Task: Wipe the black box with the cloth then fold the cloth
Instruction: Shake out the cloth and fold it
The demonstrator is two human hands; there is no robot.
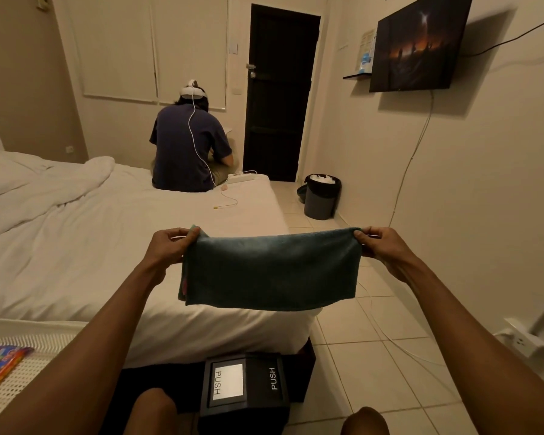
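Observation:
A dark green cloth (270, 273) hangs in the air, folded over once, stretched between both hands. My left hand (170, 246) pinches its upper left corner and my right hand (382, 246) pinches its upper right corner. The black box (244, 384) sits low in the view between my knees, on the floor by the bed's foot. Its sloped lids are marked PUSH, and one lid panel looks white. The cloth is well above the box and does not touch it.
A white bed (91, 246) fills the left, with another person (189, 146) seated at its far end, back turned. A white mesh basket (22, 362) with colourful items is at lower left. A grey bin (322, 196), a wall socket (522, 340) and a cable lie on the right.

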